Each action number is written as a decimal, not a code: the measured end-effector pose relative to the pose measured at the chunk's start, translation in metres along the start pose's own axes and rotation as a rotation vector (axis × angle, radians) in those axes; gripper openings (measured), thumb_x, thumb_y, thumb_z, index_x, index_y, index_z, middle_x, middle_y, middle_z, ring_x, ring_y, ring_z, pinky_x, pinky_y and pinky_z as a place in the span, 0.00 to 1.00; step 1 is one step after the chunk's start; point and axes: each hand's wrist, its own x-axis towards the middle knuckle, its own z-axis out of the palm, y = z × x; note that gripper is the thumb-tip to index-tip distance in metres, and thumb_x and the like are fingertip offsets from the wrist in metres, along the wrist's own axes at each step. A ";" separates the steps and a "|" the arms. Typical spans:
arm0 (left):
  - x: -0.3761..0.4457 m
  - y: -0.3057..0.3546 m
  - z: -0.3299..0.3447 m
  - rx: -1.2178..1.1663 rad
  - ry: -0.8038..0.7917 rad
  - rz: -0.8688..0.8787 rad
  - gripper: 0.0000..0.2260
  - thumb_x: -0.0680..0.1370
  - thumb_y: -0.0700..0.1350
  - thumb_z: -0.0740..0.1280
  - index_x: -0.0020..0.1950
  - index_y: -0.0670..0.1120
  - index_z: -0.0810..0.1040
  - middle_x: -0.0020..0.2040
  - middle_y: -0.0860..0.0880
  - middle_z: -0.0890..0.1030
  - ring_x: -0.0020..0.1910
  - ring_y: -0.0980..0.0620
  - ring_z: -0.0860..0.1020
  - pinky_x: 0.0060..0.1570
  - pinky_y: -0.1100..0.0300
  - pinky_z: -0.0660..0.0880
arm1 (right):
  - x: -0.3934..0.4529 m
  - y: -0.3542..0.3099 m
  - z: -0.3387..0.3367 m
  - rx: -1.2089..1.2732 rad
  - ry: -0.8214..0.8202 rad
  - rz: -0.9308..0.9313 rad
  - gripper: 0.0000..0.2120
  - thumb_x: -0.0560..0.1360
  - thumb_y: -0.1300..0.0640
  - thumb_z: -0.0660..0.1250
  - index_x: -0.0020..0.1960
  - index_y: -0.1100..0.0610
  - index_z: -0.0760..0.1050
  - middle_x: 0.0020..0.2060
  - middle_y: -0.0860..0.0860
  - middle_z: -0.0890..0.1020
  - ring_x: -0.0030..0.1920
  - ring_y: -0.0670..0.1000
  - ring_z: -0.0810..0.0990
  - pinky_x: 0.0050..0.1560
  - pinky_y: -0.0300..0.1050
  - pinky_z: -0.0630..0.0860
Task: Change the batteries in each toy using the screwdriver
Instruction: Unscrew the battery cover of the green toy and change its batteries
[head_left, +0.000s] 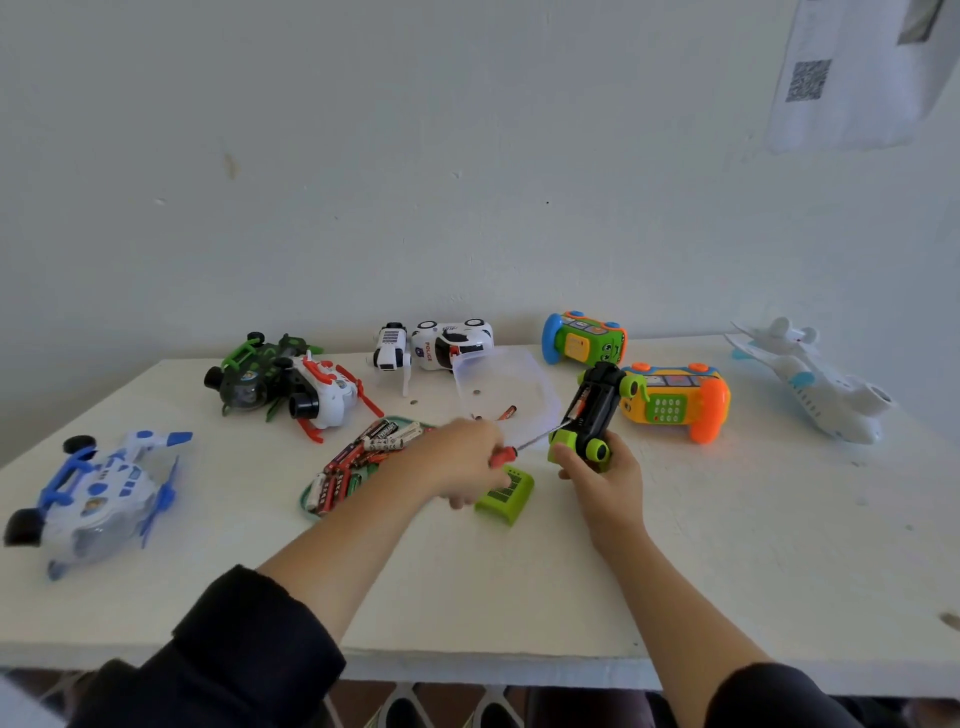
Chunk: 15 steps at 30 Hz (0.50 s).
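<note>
- Black toy car with lime-green wheels (592, 410) is held tilted above the white table (727, 545), underside towards the camera; its open battery bay shows a battery, though the detail there is hard to make out.
- Right hand (597, 475) has its fingers curled round the car's lower end, hiding that part of the body.
- Left hand (465, 457) is blurred; its fingers wrap the red handle of the red-handled screwdriver (524, 447), whose thin shaft points at the car's underside. Whether the tip touches it cannot be told.
- Green oval tray (311, 493) holds a heap of loose red-and-black and white batteries (363, 452), partly hidden by the left forearm.
- Clear plastic tub (504, 387) behind the hands holds one small battery and a few tiny dark pieces, too small to identify.
- Lime-green ribbed plastic cover (506, 493) lies on the table just below the left hand.
</note>
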 end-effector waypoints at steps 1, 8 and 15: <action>0.000 0.004 0.011 0.008 -0.042 0.006 0.05 0.78 0.45 0.61 0.47 0.45 0.70 0.40 0.43 0.82 0.32 0.48 0.80 0.33 0.59 0.74 | -0.001 -0.001 0.000 0.000 -0.005 -0.002 0.11 0.66 0.57 0.75 0.45 0.50 0.77 0.35 0.50 0.81 0.35 0.51 0.79 0.39 0.46 0.77; 0.008 0.003 0.026 -0.248 -0.066 -0.009 0.06 0.77 0.39 0.56 0.40 0.48 0.65 0.35 0.46 0.79 0.28 0.50 0.78 0.29 0.62 0.72 | -0.001 -0.001 0.000 -0.024 -0.016 0.001 0.12 0.65 0.55 0.75 0.47 0.51 0.77 0.35 0.48 0.82 0.35 0.51 0.80 0.40 0.48 0.78; 0.026 0.009 0.017 -0.745 0.277 -0.102 0.04 0.76 0.38 0.60 0.43 0.40 0.73 0.37 0.42 0.78 0.20 0.51 0.68 0.20 0.65 0.65 | -0.001 0.002 0.002 -0.083 -0.058 -0.022 0.17 0.60 0.49 0.73 0.48 0.48 0.77 0.38 0.51 0.82 0.41 0.56 0.81 0.44 0.56 0.80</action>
